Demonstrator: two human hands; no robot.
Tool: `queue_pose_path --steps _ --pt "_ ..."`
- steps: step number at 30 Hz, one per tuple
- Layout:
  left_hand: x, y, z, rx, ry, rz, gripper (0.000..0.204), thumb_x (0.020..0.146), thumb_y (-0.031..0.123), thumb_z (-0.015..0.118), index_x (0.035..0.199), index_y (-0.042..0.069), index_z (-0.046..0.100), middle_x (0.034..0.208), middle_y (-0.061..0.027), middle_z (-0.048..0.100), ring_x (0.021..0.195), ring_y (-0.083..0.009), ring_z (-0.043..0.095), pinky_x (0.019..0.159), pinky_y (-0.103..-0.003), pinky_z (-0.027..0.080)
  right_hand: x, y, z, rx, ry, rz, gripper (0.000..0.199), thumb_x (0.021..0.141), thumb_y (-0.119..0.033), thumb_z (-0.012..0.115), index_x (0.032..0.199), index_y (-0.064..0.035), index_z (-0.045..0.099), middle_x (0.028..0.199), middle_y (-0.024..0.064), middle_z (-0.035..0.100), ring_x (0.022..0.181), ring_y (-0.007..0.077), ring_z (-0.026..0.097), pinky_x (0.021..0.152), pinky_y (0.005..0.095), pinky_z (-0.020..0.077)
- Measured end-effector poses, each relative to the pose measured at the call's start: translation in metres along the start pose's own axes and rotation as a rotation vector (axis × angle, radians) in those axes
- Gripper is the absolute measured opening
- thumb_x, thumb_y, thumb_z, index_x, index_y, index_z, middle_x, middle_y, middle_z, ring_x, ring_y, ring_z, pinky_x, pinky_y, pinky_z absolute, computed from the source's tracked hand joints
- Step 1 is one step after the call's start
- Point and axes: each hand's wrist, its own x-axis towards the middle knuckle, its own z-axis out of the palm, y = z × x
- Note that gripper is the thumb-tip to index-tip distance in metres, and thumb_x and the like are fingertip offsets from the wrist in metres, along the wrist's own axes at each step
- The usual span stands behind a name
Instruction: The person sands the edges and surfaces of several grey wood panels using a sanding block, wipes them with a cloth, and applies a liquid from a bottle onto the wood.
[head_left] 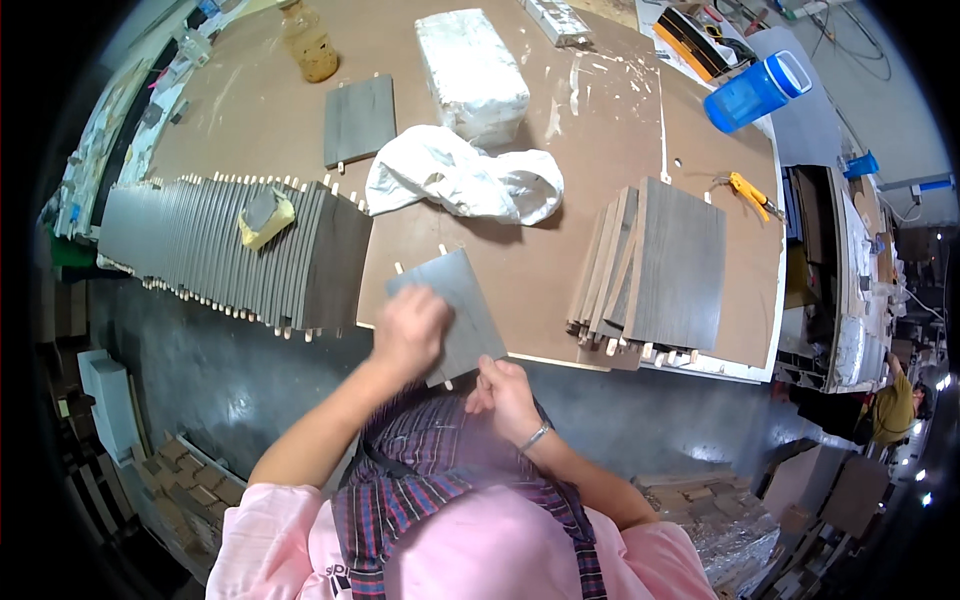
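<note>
A grey wood-grain panel (pixel 462 310) with short pale dowels at its ends lies tilted at the near table edge, partly over it. My left hand (pixel 412 325), slightly blurred, is a closed fist against the panel's face; whatever it may hold is hidden. With thumb and fingers my right hand (pixel 507 398) pinches the panel's near right corner. To the left stands a long row of similar panels (pixel 225 245) on edge, with a yellow sponge-like block (pixel 267 222) on top. A leaning stack of panels (pixel 675 265) sits at the right.
Beyond the panel lie a crumpled white cloth (pixel 460 180) and a white wrapped block (pixel 470 70). One more panel (pixel 358 122) and a stained jar (pixel 308 45) are at the far left. A blue bottle (pixel 757 92) and a yellow air gun (pixel 752 195) lie right.
</note>
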Motion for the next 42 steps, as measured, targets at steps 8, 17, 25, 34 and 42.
queue_pose_path --steps 8,17,25,34,42 --pt "-0.005 0.004 -0.004 -0.042 0.010 -0.132 0.009 0.075 0.008 0.069 0.075 0.007 0.060 0.075 -0.0073 0.056 0.072 -0.0292 0.058 0.058 -0.042 0.048 -0.003 -0.004 0.005 -0.012 -0.002 -0.027 0.046 0.103 -0.034 0.051 0.065 -0.0087 0.045 0.048 0.0027 0.043 0.045 0.0204 0.056 0.047 0.0295 0.0438" --pt "-0.009 0.004 -0.001 -0.034 -0.007 -0.147 0.010 0.076 0.009 0.069 0.075 0.008 0.060 0.074 -0.0060 0.055 0.073 -0.0274 0.058 0.057 -0.042 0.048 -0.002 -0.004 0.004 -0.033 -0.001 -0.016 0.046 0.103 -0.033 0.050 0.064 -0.0085 0.045 0.048 0.0021 0.042 0.045 0.0204 0.056 0.047 0.0294 0.0442" --pt "-0.008 0.003 -0.002 -0.024 -0.025 -0.151 0.009 0.076 0.009 0.070 0.076 0.008 0.060 0.075 -0.0057 0.056 0.073 -0.0276 0.058 0.057 -0.042 0.049 -0.001 -0.005 0.003 -0.061 -0.014 -0.011 0.047 0.105 -0.033 0.046 0.064 -0.0103 0.043 0.047 0.0034 0.043 0.047 0.0209 0.057 0.049 0.0291 0.0443" --pt "-0.003 0.001 -0.005 -0.046 -0.029 -0.143 0.009 0.076 0.009 0.070 0.077 0.007 0.062 0.075 -0.0067 0.056 0.074 -0.0281 0.059 0.059 -0.042 0.049 0.001 -0.004 0.002 -0.048 -0.002 -0.012 0.046 0.104 -0.032 0.047 0.063 -0.0107 0.042 0.047 0.0038 0.044 0.047 0.0212 0.057 0.049 0.0292 0.0445" --pt "-0.003 0.002 -0.004 -0.052 -0.043 -0.152 0.010 0.075 0.008 0.070 0.078 0.006 0.061 0.075 -0.0071 0.056 0.073 -0.0291 0.058 0.061 -0.043 0.049 0.000 -0.005 0.003 -0.031 0.006 0.003 0.046 0.104 -0.032 0.048 0.063 -0.0111 0.042 0.047 0.0032 0.043 0.047 0.0208 0.057 0.049 0.0286 0.0440"
